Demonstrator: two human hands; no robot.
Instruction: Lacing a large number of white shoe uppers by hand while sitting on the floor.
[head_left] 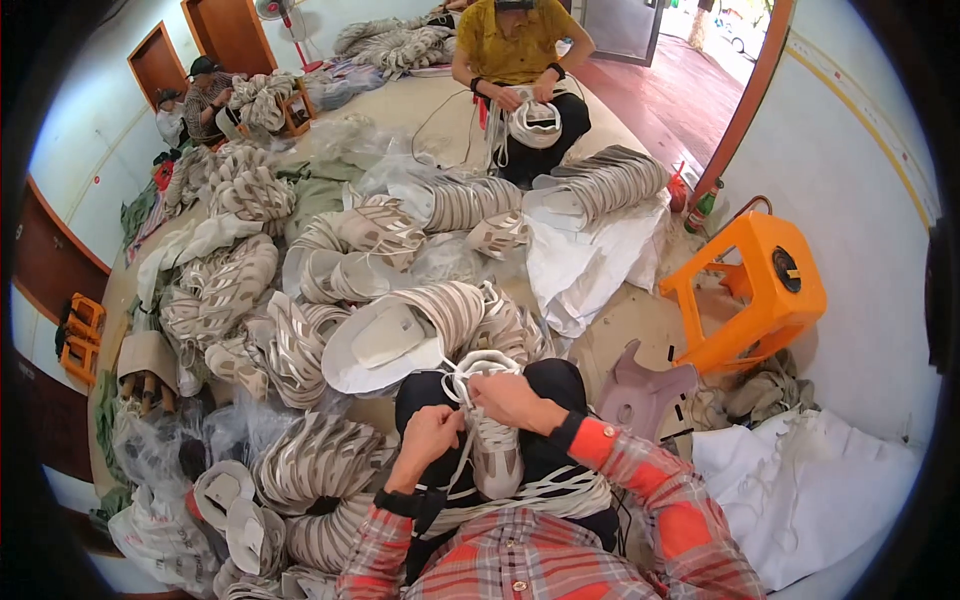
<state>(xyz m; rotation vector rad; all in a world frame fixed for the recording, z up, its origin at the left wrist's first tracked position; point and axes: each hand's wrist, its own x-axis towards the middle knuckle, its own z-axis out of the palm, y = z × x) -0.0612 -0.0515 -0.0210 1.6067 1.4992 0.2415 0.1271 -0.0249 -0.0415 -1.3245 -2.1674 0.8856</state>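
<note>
A white and beige shoe upper [497,462] rests between my knees, its toe pointing at me. My right hand [508,398] is closed at the upper's collar, pinching a white shoelace near the top eyelets. Just left of the upper, my left hand [432,440] is also closed, its fingertips at the hanging part of the shoelace [462,462]. The fine grip of the fingertips is hard to make out. Across my lap lies a bundle of loose white laces [560,492].
Nested stacks of shoe uppers [400,335] lie ahead and to my left among plastic bags [160,535]. At right stand an orange stool [770,270], a mauve plastic piece [645,395] and white cloth [800,490]. A co-worker [515,50] opposite handles another upper.
</note>
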